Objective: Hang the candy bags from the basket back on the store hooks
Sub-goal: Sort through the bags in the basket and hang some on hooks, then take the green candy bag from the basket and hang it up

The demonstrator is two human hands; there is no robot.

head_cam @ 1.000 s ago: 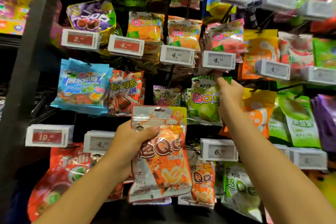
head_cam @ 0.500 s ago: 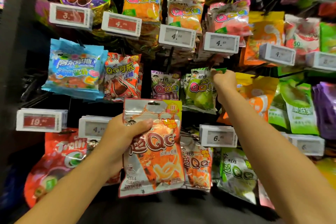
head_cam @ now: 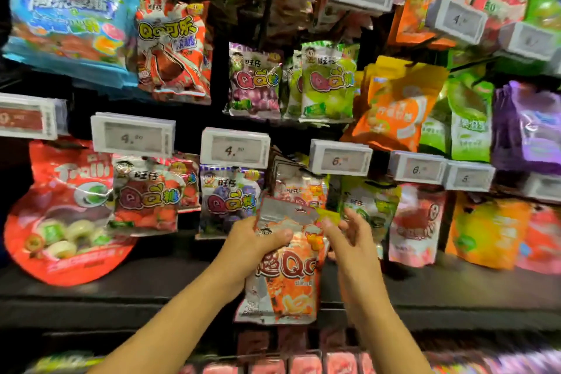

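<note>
My left hand (head_cam: pixel 253 244) grips an orange and white cola candy bag (head_cam: pixel 283 282) by its upper left side, thumb across the front. My right hand (head_cam: pixel 346 235) is at the bag's upper right corner, fingers curled at its yellow tab. The bag is held upright in front of the lower row of hooks. Right behind it hang matching orange bags (head_cam: pixel 299 188) under a price tag reading 6 (head_cam: pixel 340 158). A green apple candy bag (head_cam: pixel 329 82) hangs on the hook row above.
Price tags (head_cam: pixel 235 149) stick out on hook ends above each column of hanging bags. A purple grape bag (head_cam: pixel 226 197) hangs left of the held one, a green bag (head_cam: pixel 368 203) right. A dark shelf edge (head_cam: pixel 121 310) runs below, with more packets underneath.
My right hand left the green apple bag on the upper hook and came down to the cola bag's top right corner. The view dropped and moved closer to the lower hook row.
</note>
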